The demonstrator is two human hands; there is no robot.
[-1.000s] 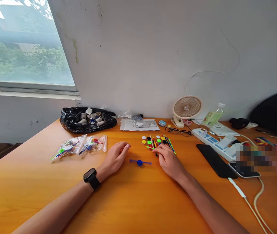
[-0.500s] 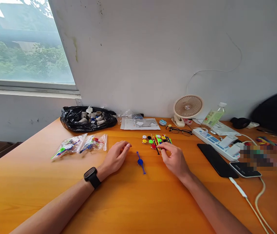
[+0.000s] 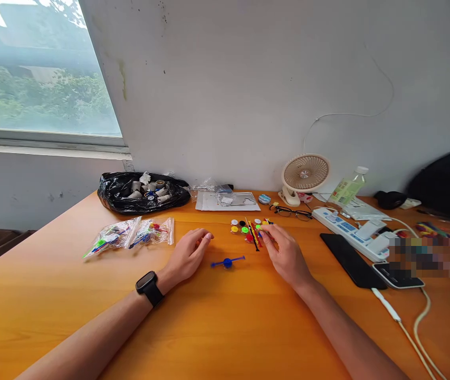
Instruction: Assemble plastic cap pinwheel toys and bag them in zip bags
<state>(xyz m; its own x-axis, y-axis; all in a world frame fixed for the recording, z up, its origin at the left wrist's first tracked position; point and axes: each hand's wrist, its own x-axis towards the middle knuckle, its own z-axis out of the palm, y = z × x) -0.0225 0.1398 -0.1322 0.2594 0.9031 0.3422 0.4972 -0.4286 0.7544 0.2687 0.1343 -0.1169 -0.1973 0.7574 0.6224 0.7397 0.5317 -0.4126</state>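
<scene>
My left hand (image 3: 188, 254) lies flat on the orange table (image 3: 209, 327), palm down, holding nothing, a black watch (image 3: 148, 287) on its wrist. A blue disc on a thin blue stick (image 3: 227, 262) lies just right of its fingertips. My right hand (image 3: 284, 252) reaches into a small heap of coloured discs and sticks (image 3: 250, 230), fingertips touching the sticks at the heap's right side; whether it grips one I cannot tell.
Two clear bags of coloured parts (image 3: 130, 235) lie left. A black bag of spools (image 3: 143, 192) is at the back. A small fan (image 3: 304, 177), glasses (image 3: 290, 212), power strip (image 3: 349, 229), two phones (image 3: 353, 261) and cables (image 3: 418, 322) crowd the right.
The blue disc-and-stick piece has been turning on the table, from level to steep and back near level. My right hand moved from the heap's near edge up into it. The left hand stayed.
</scene>
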